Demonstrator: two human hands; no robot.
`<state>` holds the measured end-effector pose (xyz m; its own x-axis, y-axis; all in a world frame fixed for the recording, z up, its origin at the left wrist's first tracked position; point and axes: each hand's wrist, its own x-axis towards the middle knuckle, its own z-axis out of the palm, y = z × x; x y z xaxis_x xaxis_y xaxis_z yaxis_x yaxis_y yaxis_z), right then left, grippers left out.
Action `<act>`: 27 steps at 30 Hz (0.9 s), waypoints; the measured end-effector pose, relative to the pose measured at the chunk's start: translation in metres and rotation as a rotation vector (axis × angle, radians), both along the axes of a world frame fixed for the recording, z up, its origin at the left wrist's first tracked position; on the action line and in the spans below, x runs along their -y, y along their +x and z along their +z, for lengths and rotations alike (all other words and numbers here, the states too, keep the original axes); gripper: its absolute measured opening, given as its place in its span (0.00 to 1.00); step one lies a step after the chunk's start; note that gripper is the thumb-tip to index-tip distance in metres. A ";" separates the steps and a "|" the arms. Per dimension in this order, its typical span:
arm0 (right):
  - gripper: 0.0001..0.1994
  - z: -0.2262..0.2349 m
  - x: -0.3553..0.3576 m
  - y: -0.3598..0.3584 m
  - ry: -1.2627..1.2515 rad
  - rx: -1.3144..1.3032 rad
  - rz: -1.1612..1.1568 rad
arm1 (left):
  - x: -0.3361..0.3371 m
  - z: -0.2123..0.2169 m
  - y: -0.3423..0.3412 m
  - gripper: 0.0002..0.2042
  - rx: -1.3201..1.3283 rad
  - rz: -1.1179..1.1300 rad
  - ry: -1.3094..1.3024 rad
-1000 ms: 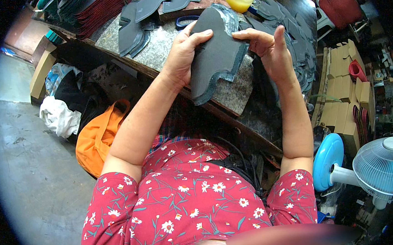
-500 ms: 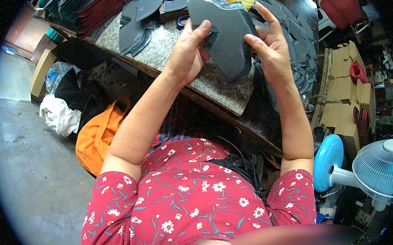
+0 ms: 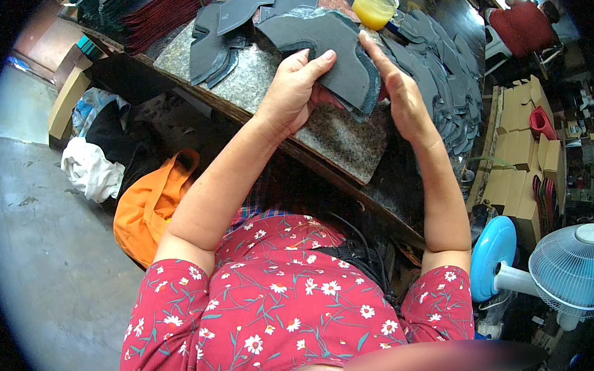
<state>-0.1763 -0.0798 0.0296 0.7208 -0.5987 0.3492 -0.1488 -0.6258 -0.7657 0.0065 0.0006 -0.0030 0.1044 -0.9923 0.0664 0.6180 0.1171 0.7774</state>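
Note:
A stack of dark grey, curved cut sheet pieces (image 3: 324, 35) is held up over the speckled stone slab (image 3: 346, 144). My left hand (image 3: 292, 93) is closed on its near left edge, thumb on top and the other fingers underneath. Against the stack's right edge lies my right hand (image 3: 402, 92), fingers straight and not wrapped round it. More grey cut pieces (image 3: 208, 43) lie at the slab's left end. A large heap of similar loose pieces (image 3: 438, 79) spreads over the bench to the right.
Beyond my right hand stands a clear cup of yellow stuff (image 3: 374, 8). Dark red and green stacked sheets (image 3: 161, 19) sit at the far left. An orange bag (image 3: 149, 213) hangs below the bench. Cardboard boxes (image 3: 515, 149) and a blue-white fan (image 3: 568, 273) stand on the right.
The stack has tilted flatter and come lower and to the left. My right hand's fingers have straightened from a pinch at its edge to lie along its side.

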 end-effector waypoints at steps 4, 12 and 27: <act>0.40 -0.004 -0.004 0.003 -0.269 -0.090 -0.136 | -0.002 0.002 0.000 0.13 -0.030 0.015 0.012; 0.38 0.014 0.003 -0.008 -0.006 -0.036 0.096 | -0.003 0.001 0.002 0.12 -0.034 0.038 0.021; 0.53 0.012 0.002 -0.006 0.226 0.007 0.216 | -0.002 0.000 0.006 0.12 -0.125 0.018 -0.003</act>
